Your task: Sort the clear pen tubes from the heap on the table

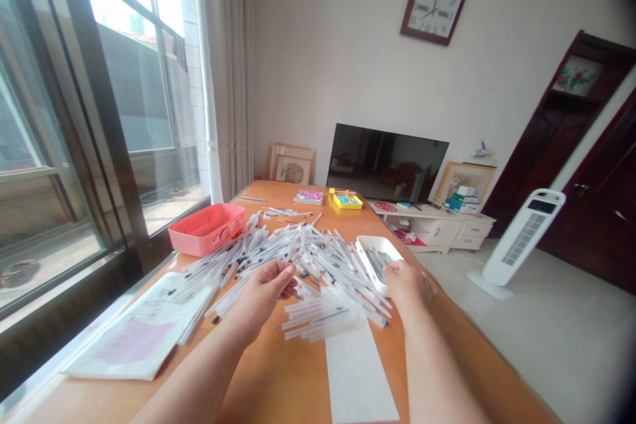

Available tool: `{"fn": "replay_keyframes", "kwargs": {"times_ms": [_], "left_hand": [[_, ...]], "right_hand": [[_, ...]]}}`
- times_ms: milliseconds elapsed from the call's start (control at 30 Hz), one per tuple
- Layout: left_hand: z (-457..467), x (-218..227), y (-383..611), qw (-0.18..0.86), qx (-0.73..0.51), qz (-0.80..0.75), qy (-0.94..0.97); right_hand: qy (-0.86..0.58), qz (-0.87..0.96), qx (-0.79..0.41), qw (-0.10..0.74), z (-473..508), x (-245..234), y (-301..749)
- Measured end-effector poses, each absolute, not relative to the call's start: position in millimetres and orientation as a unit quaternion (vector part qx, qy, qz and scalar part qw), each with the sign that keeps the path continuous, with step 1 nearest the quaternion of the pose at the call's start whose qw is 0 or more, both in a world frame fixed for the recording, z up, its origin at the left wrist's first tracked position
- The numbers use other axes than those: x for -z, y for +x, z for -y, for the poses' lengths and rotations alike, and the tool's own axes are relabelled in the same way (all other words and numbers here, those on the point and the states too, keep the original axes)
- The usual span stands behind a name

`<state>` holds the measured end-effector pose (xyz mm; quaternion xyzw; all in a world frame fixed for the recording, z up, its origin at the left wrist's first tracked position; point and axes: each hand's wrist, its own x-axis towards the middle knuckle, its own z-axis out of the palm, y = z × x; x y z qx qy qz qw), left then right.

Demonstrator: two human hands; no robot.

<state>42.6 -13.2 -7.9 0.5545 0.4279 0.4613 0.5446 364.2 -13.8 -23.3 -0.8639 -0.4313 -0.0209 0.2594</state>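
A big heap of clear plastic pens [298, 252] covers the middle of the orange table [278, 377]. My left hand [263, 295] hovers over the near edge of the heap, fingers curled and pinched together; what they hold is too small to see. My right hand [410, 285] rests at the near end of a white tray [377, 255] that holds several pens, fingers curled down at its rim. A stack of clear pen barrels [320, 318] lies between my hands, just above a white paper strip [358, 377].
A pink plastic box [206, 228] stands at the heap's left. Printed sheets [144, 328] lie near the window edge. A yellow box [346, 199] and a booklet [309, 197] sit at the far end. A television, a low cabinet and a white tower fan [521, 235] stand beyond.
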Motion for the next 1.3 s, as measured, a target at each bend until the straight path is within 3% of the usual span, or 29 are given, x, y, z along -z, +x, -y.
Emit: {"fn": "replay_keyframes", "kwargs": {"times_ms": [767,1300], "left_hand": [[2,11,29,0.528,-0.535,-0.452,0.480],[-2,7,21,0.517,-0.570,-0.455,0.448]], "right_hand": [[-0.857,0.434,0.018,0.276,8,36,369],[-0.872,0.427,-0.009,0.239,6,38,366]]}}
